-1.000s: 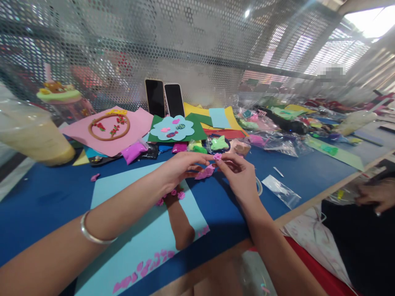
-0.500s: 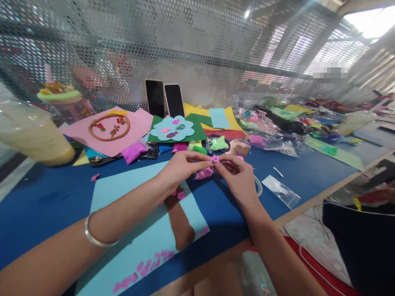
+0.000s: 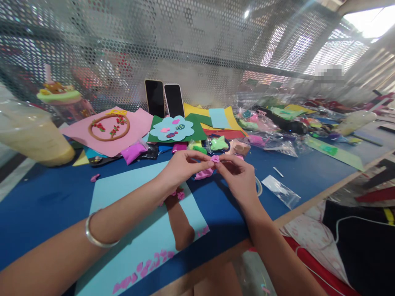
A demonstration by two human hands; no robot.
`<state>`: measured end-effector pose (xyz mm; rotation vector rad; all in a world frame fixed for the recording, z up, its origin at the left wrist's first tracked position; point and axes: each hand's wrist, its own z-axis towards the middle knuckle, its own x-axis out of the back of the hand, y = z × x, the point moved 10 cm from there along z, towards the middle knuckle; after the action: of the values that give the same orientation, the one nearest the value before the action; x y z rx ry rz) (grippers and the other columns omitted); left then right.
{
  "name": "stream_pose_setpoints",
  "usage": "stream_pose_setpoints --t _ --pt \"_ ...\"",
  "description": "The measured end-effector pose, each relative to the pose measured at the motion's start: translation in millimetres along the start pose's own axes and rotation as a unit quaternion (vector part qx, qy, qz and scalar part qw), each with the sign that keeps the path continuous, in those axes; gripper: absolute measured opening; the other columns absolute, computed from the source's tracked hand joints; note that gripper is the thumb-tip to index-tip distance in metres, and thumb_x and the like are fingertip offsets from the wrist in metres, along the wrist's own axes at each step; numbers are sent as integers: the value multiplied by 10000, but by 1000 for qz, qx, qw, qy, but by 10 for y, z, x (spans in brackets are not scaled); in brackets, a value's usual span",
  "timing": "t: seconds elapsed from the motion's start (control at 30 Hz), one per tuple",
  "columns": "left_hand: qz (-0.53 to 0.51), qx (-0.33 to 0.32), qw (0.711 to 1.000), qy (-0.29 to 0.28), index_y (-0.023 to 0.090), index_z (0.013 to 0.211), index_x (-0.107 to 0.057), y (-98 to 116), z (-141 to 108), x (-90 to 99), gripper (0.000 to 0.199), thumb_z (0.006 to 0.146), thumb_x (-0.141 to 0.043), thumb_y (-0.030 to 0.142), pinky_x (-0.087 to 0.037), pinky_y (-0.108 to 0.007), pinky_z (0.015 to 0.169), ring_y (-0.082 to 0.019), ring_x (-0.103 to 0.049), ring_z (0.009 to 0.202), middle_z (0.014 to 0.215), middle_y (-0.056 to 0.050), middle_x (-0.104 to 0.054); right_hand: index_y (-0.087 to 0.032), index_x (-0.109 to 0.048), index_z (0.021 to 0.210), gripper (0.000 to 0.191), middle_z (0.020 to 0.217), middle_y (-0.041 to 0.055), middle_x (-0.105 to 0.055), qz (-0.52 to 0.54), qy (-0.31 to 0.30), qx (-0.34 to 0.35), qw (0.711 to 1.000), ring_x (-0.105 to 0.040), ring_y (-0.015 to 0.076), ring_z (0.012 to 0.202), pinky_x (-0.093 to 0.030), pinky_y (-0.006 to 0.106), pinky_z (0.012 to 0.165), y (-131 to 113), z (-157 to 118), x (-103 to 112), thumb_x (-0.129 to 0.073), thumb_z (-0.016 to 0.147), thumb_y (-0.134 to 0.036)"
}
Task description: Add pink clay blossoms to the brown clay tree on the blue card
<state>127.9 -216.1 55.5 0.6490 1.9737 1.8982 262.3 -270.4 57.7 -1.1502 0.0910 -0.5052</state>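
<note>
Between the fingertips of both hands is a small pink clay flower (image 3: 215, 158). My left hand (image 3: 187, 165) pinches it from the left, and my right hand (image 3: 236, 172) pinches it from the right. Just below them a lump of pink clay (image 3: 203, 174) lies on the blue table. Under my left forearm rests a light blue sheet (image 3: 123, 189) bearing a brown clay tree trunk (image 3: 180, 224). Small pink flowers (image 3: 180, 195) sit at the top of the trunk, partly hidden by my left wrist. Flat pink pieces (image 3: 148, 265) line the sheet's lower edge.
A drink cup (image 3: 40, 135) stands at the left edge. Two phones (image 3: 155, 98) lean against the perforated metal screen (image 3: 203, 41). Packs of clay, such as a purple one (image 3: 134, 152), line the back. A tape roll (image 3: 258, 186) and a clear bag (image 3: 280, 191) lie right.
Both hands stay almost in place, still pinching the pink clay flower with slight finger movement. At the lower right, the dark clothing of a nearby person has shifted.
</note>
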Motion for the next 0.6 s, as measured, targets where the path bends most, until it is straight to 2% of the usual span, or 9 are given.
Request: stream_pose_setpoints --t 0.3,0.53,0.6 --pt "97 -51 994 29 194 823 -750 80 20 70 262 608 -774 343 -391 -238 588 -112 -519 613 739 -10 -683 -201 -681 819 168 778 22 -710 14 5 -4 1000 -647 159 647 -506 271 604 30 8 4 -689 737 -347" --pt "4 -15 1000 -8 171 834 -731 -2 18 -19 258 621 -770 311 -450 -246 650 -140 -604 688 774 -27 -709 -204 -679 821 179 779 23 -711 24 2 -8 1000 -659 168 652 -524 282 610 34 9 -5 -689 733 -359" --pt "9 -14 1000 -14 171 865 -728 -11 29 -20 263 638 -755 302 -460 -249 661 -142 -613 694 792 -30 -708 -204 -676 822 176 771 20 -709 21 4 -6 1000 -657 165 639 -520 280 600 24 5 -2 -690 734 -357"
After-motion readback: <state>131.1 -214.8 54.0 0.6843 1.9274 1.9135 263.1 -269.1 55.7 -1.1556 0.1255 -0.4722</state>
